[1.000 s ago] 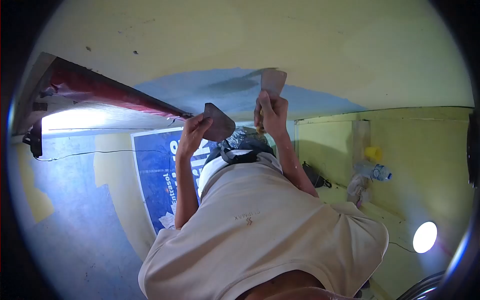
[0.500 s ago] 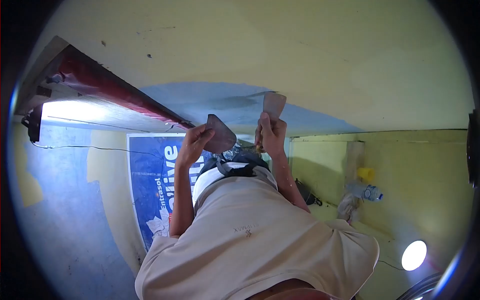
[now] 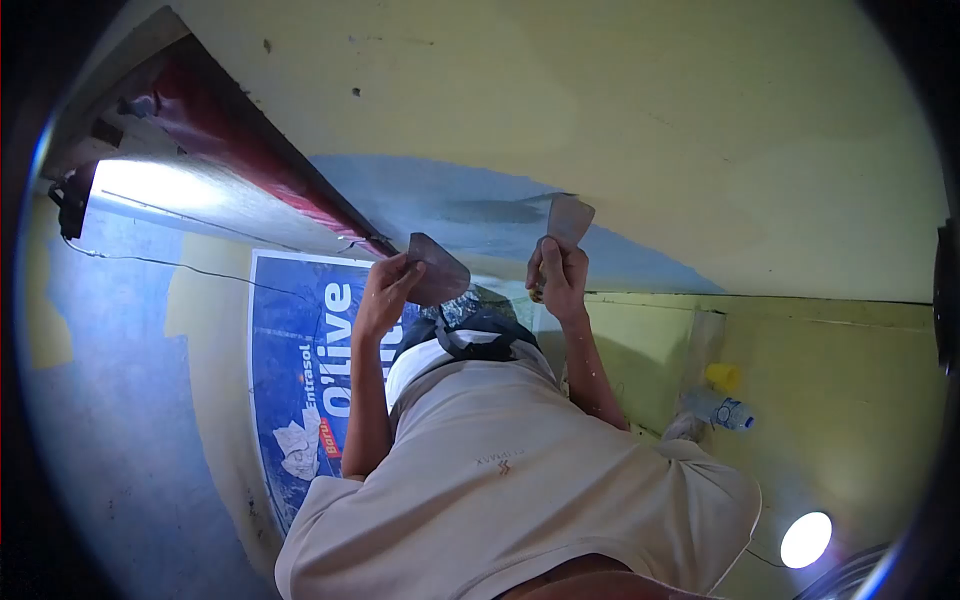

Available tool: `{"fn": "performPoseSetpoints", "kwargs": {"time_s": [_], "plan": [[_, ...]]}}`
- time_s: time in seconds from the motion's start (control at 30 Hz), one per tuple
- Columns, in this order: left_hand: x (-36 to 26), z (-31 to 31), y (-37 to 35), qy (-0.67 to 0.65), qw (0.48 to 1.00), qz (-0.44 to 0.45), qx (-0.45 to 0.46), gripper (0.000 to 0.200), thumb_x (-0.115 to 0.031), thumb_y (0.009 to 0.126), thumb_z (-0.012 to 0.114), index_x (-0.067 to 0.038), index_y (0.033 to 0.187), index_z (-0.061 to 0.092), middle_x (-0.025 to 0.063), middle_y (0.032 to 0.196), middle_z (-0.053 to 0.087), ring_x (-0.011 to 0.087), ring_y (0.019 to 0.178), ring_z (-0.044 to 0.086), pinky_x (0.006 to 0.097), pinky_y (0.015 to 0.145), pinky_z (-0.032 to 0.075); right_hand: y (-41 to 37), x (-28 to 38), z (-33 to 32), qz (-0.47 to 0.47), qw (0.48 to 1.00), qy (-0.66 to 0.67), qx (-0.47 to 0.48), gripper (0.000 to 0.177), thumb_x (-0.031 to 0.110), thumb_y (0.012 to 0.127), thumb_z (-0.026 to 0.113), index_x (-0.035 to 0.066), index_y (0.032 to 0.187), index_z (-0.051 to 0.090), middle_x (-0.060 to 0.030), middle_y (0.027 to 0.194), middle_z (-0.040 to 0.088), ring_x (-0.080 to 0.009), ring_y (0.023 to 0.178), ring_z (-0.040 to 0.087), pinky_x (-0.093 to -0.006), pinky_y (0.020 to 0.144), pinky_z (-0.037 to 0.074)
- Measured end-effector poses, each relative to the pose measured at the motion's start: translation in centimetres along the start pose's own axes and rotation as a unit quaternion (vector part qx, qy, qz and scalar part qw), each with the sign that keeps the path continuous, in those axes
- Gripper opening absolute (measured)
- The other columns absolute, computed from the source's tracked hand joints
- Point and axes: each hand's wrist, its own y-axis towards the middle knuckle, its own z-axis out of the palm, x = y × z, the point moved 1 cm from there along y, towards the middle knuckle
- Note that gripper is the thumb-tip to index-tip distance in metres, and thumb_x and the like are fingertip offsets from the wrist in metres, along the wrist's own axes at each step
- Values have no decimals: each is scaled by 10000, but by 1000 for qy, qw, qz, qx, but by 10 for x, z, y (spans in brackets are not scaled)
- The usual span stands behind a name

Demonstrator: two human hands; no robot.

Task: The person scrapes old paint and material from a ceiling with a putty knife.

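My left hand [image 3: 385, 295] is closed around the edge of a flat, dark, rounded plate that looks like a putty scraper [image 3: 440, 273], held in front of my waist. My right hand [image 3: 560, 278] grips the handle of a putty knife [image 3: 570, 221], its broad blade pointing away from me. The blade's far edge is at the blue patch [image 3: 430, 190] on the yellow wall [image 3: 650, 110]; whether it touches is hard to tell. A darker grey smear runs across the patch left of the blade. Most of the handle is hidden by my fingers.
A red-covered ledge [image 3: 240, 150] slants along the left, with a bright lamp [image 3: 150, 190] beneath it. A blue poster [image 3: 300, 370] hangs at left. To the right are a yellow cup [image 3: 722, 377], a plastic bottle [image 3: 722, 410] and a round light [image 3: 806, 540].
My right hand and the putty knife have shifted slightly right and down in the view. The left hand still holds its plate. The camera view has tilted a little.
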Motion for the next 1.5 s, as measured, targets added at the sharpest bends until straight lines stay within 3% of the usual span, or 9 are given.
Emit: {"fn": "performPoseSetpoints", "kwargs": {"time_s": [0.13, 0.33, 0.47, 0.6, 0.73, 0.83, 0.97, 1.23, 1.5], "plan": [[3, -2, -2, -3, 1000, 10, -12, 225, -136, 991, 554, 69, 1044, 631, 39, 943, 682, 86, 851, 592, 258, 787, 472, -5, 11, 9, 27, 999, -27, -12, 385, 237, 1040, 409, 40, 719, 489, -36, 522, 496, -107, 429, 487, -252, 425, 385], [-1, 0, -4, 7, 1000, -9, 4, 242, -143, 991, 554, 76, 1062, 630, 70, 965, 701, 108, 900, 626, 256, 832, 480, -1, 3, 18, -12, 1000, 14, -13, 404, 270, 1047, 419, 46, 719, 492, -21, 520, 484, -90, 411, 467, -245, 400, 367], [-1, 3, -3, -42, 999, -2, 14, 240, -147, 989, 560, 71, 1055, 636, 50, 940, 696, 88, 873, 611, 257, 802, 483, 0, 17, 22, -19, 1000, 0, -16, 396, 225, 1041, 403, 37, 703, 486, -38, 510, 492, -104, 403, 472, -244, 408, 376], [-1, 0, -4, -9, 1000, 15, -5, 231, -155, 988, 568, 66, 1007, 632, 49, 916, 693, 78, 847, 601, 257, 770, 482, -7, 0, 12, 6, 1000, 0, -31, 394, 270, 1049, 426, 40, 741, 511, -20, 521, 496, -97, 404, 477, -246, 391, 365], [-2, -1, -6, 12, 1000, 15, 1, 260, -183, 988, 587, 70, 932, 613, 29, 873, 672, 59, 787, 562, 236, 700, 462, -4, 10, 15, -31, 999, 19, -36, 410, 259, 1048, 419, 40, 714, 507, -29, 523, 499, -100, 389, 473, -248, 382, 365], [-3, -5, -5, 60, 998, 4, -4, 262, -183, 987, 591, 75, 949, 615, 32, 867, 670, 62, 784, 559, 240, 699, 460, -7, 5, 4, 2, 1000, 0, -22, 413, 267, 1048, 417, 42, 714, 506, -32, 521, 496, -102, 396, 477, -249, 388, 370], [6, -4, -5, 18, 1000, 21, -8, 260, -181, 988, 584, 76, 982, 625, 25, 847, 659, 67, 782, 550, 241, 701, 455, -5, 15, 14, -19, 995, 65, -70, 405, 271, 1045, 428, 41, 720, 502, -26, 487, 477, -100, 388, 469, -250, 379, 364], [-1, -4, -7, 27, 1000, 14, -4, 249, -181, 985, 590, 65, 955, 620, 4, 812, 633, 49, 759, 534, 229, 659, 436, -5, 15, 7, -37, 997, 29, -60, 383, 278, 1040, 446, 47, 742, 510, -28, 495, 488, -94, 373, 463, -238, 363, 351], [0, -6, -6, 20, 1000, 18, 6, 261, -172, 990, 579, 83, 1014, 625, 31, 871, 668, 67, 784, 562, 247, 689, 463, -4, 15, 12, -14, 995, 47, -83, 395, 293, 1043, 442, 44, 742, 502, -30, 498, 490, -103, 377, 469, -238, 370, 365]]}}
